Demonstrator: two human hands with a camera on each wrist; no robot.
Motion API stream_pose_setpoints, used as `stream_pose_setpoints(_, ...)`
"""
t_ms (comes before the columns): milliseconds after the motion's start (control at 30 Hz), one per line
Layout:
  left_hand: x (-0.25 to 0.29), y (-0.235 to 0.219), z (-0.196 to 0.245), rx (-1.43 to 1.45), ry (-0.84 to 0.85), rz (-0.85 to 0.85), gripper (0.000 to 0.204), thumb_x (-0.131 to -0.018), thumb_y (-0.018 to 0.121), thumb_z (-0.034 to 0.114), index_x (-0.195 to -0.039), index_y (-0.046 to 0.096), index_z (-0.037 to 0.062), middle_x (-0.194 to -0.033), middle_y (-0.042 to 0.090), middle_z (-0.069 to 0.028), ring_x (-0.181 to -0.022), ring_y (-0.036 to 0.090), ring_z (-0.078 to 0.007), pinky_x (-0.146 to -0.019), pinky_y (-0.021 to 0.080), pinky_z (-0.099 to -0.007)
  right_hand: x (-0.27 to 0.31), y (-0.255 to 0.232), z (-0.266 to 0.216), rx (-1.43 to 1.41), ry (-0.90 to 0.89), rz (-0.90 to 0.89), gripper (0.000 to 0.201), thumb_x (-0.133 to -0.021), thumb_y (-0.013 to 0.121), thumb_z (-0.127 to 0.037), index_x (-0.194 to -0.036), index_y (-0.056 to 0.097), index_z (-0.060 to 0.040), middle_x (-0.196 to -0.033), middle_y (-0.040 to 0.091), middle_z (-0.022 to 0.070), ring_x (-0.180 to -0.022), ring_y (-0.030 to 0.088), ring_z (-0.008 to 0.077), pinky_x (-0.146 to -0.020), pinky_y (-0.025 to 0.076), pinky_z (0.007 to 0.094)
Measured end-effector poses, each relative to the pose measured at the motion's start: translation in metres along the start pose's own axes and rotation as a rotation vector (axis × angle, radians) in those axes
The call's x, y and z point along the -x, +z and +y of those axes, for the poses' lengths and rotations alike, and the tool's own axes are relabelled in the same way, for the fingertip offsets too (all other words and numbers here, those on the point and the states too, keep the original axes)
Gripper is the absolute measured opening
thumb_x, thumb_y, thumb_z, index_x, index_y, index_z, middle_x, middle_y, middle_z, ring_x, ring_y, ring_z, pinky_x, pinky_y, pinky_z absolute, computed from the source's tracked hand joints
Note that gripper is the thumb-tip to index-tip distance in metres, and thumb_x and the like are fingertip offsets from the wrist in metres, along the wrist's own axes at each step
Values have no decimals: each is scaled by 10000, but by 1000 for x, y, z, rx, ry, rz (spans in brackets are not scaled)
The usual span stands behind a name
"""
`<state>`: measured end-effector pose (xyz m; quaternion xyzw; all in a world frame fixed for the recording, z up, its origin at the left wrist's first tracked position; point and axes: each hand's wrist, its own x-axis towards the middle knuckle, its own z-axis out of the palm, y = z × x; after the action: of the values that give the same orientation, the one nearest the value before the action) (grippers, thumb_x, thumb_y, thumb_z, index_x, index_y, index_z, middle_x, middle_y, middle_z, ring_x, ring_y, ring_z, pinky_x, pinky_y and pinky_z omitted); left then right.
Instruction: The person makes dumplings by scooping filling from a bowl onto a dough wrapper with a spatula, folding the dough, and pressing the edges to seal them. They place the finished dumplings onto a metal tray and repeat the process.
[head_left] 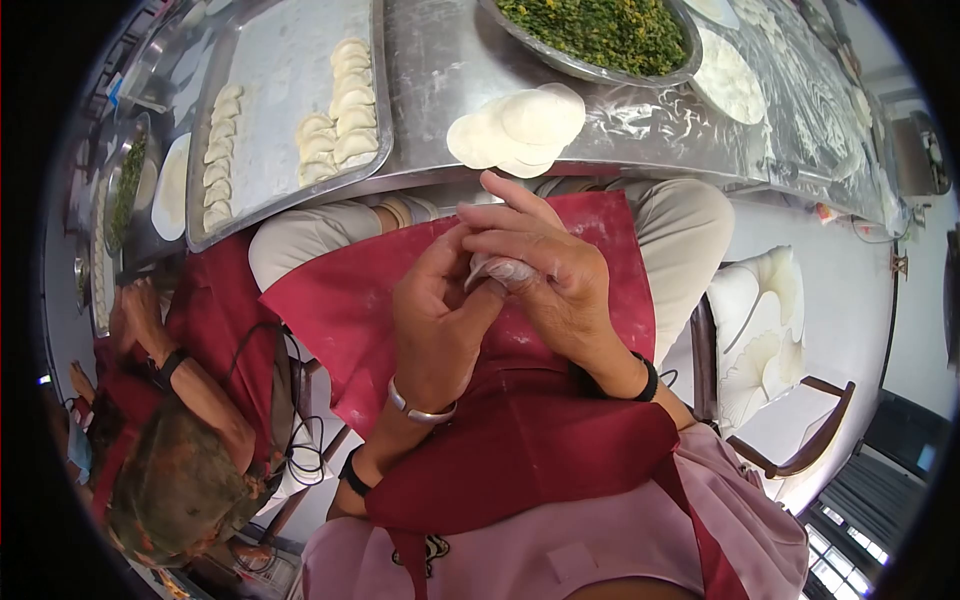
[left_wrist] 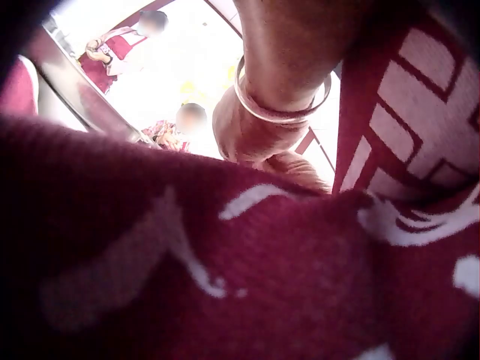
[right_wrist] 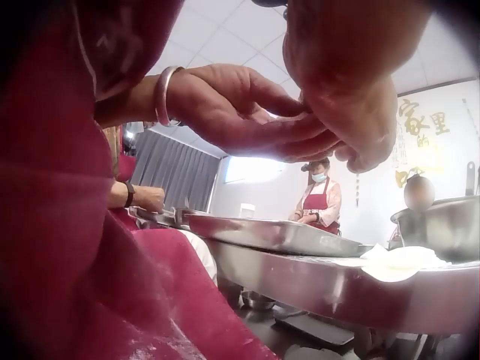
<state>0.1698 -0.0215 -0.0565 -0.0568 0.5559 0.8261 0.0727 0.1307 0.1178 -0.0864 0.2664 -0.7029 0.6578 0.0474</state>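
Note:
A dumpling (head_left: 502, 271) with a pale, thin wrapper sits between both hands over the lap, partly hidden by the fingers. My left hand (head_left: 437, 305), with a silver bangle at its wrist, pinches the dumpling from the left side. From the right, my right hand (head_left: 562, 275) grips it with thumb and index finger, its other fingers stretched forward. The right wrist view has the left hand (right_wrist: 232, 112) and the right hand (right_wrist: 345, 90) meeting from below. Apron cloth fills most of the left wrist view, where only part of the left hand (left_wrist: 259, 135) shows.
Round wrappers (head_left: 515, 125) lie stacked at the table's near edge. Behind them stands a bowl (head_left: 600, 70) of chopped green filling. Rows of dumplings line a metal tray (head_left: 265, 120) on the left. Another person's arm (head_left: 205, 400) is close at left; a chair (head_left: 800, 440) stands right.

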Motion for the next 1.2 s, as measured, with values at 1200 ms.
stream_pose_setpoints(1200,-47,-125,54,-208,-2,201,334,-908,599,-53,-1239,566,-78,-1093,670,-166,-1011,687,-289,-859,591,-309,31,-33,44,193,299,-13,188,-889,620,-28,-1060,695,-8,-1070,712,151,-993,692,275,-855,534,334)
